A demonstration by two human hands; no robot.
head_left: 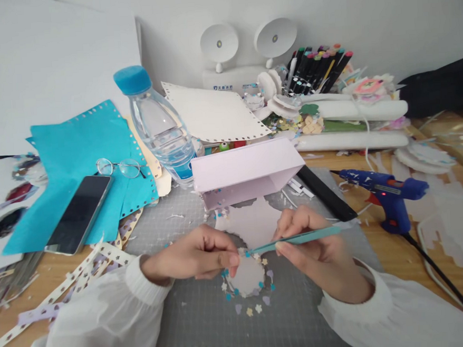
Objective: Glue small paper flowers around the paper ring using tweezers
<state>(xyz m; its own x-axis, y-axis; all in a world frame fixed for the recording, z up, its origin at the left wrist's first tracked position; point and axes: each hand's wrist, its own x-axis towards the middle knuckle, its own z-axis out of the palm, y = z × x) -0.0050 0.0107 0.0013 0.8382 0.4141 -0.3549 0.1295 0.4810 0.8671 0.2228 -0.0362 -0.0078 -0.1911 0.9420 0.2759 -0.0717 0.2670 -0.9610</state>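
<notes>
My left hand (205, 254) pinches the upper left edge of a white round paper disc (246, 275) with a ragged rim. Small blue, cream and lilac paper flowers (266, 300) dangle around that rim. In my right hand (310, 250) are teal tweezers (303, 237), held between thumb and fingers. Their tips touch or nearly touch a blue bit at the disc's top edge; I cannot tell whether they grip it. Disc and hands are over the grey cutting mat (210, 323). Behind them lies a cut piece of pale paper (250, 219).
A pale lilac open box (247, 164) stands behind my hands, beside a water bottle (160, 125). To the right, a blue glue gun (391, 189) with its cord lies near a black bar (323, 191). A phone (79, 213) and glasses (120, 167) rest on blue paper at left.
</notes>
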